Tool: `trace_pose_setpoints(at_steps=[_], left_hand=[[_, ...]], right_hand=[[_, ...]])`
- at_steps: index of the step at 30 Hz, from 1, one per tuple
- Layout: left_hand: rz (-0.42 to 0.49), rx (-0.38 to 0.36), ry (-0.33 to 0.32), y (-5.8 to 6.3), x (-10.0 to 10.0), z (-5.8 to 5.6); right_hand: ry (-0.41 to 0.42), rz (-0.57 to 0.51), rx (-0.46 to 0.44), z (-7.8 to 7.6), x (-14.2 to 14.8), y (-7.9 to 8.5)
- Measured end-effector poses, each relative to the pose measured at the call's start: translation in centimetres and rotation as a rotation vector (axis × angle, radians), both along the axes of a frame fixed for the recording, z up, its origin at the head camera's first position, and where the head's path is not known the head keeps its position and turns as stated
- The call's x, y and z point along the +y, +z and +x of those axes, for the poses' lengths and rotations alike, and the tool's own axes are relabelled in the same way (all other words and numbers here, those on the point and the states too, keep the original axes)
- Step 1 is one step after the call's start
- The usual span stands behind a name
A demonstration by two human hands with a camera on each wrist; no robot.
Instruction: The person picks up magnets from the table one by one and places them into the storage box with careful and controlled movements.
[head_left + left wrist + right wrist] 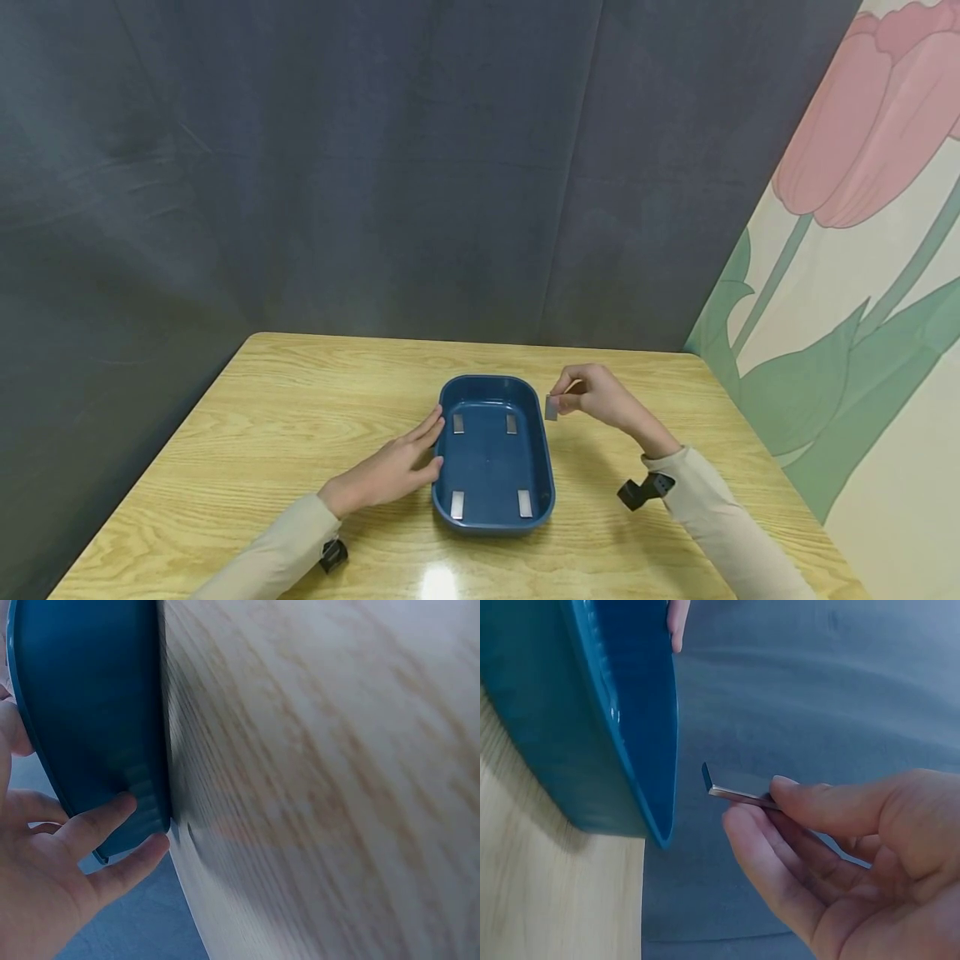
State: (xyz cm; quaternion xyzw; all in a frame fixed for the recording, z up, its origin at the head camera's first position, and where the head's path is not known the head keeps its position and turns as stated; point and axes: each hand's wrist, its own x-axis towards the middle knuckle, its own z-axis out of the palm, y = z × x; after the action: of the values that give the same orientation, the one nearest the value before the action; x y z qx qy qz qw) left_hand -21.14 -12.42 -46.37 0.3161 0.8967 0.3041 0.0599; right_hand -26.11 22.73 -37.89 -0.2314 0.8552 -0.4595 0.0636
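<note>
A blue rectangular plastic tray [491, 462] with rounded corners and raised walls sits on the table. Several small, flat, silvery metal pieces [458, 505] lie inside it, one near each corner. My left hand [390, 475] touches the tray's left side. In the left wrist view, its extended fingers [105, 825] rest against the outer wall. Beyond the right wall, my right hand [600, 397] pinches a small silvery metal plate [551, 407] between thumb and fingers, apart from the rim. The right wrist view shows this metal plate [739, 796] as thin, with a short upturned end.
The wood-grain table [300, 417] extends around the tray. A dark blue-grey curtain [375, 183] hangs behind its far edge. A wall with painted tulips [840, 125] rises at the right. Both wrists carry small black devices [643, 492].
</note>
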Motion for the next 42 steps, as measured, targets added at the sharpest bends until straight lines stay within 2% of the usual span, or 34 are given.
trace_pose_setpoints(at_steps=[9,12,15,20,36,42], left_hand=[[-0.002,0.003,-0.001,-0.1,0.0,-0.1],[-0.005,0.003,0.0,-0.1,0.0,-0.1],[-0.007,0.004,0.0,0.0,0.1,-0.1],[-0.007,0.0,0.002,0.0,0.1,0.0],[-0.01,-0.005,0.01,0.1,0.1,0.1],[-0.009,-0.003,0.008,0.1,0.1,0.1]], right_hand=[[0.053,0.002,-0.003,0.1,-0.9,0.0],[0.063,0.001,-0.016,1.1,-1.7,1.3],[0.063,0.013,-0.015,1.2,-2.0,1.2],[0.078,0.018,-0.002,0.2,-1.8,-0.6],[0.172,0.023,-0.033,0.6,-4.2,-2.5],[0.173,0.041,-0.028,0.4,-4.9,-2.9]])
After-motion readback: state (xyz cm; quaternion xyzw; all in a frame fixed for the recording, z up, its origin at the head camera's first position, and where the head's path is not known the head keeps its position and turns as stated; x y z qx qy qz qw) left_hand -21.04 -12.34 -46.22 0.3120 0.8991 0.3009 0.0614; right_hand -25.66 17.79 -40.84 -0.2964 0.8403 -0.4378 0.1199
